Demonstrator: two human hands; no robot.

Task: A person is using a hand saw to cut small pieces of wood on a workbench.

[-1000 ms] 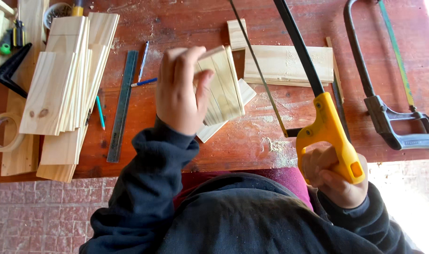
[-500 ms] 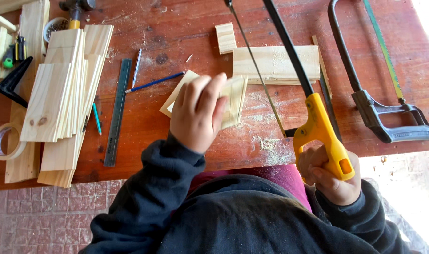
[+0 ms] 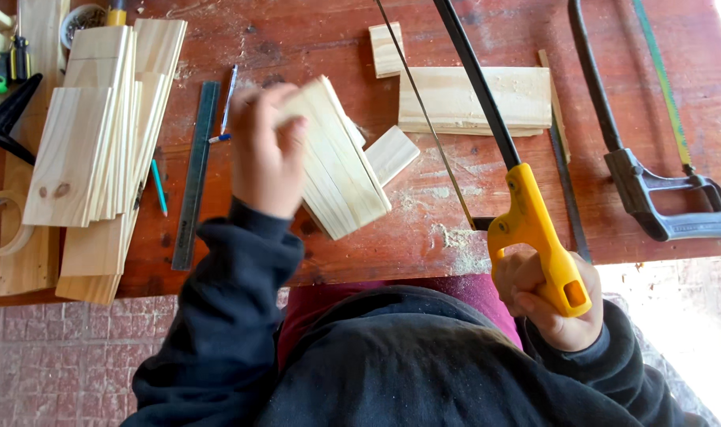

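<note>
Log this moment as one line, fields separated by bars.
left hand: holds stack of wood slats above table | right hand: grips yellow-handled saw | sawdust at table edge

There is only one view, from a camera on the person's head. It looks almost straight down, over the person's dark sleeves and chest at the bottom edge, onto the red-brown wooden tabletop. The camera is near: the left hand and the right hand are large in the picture. The tabletop fills the upper two thirds, its near edge crossing from left to right. Below it, a brick floor shows at the lower left, and bright light washes out the lower right corner.
</note>
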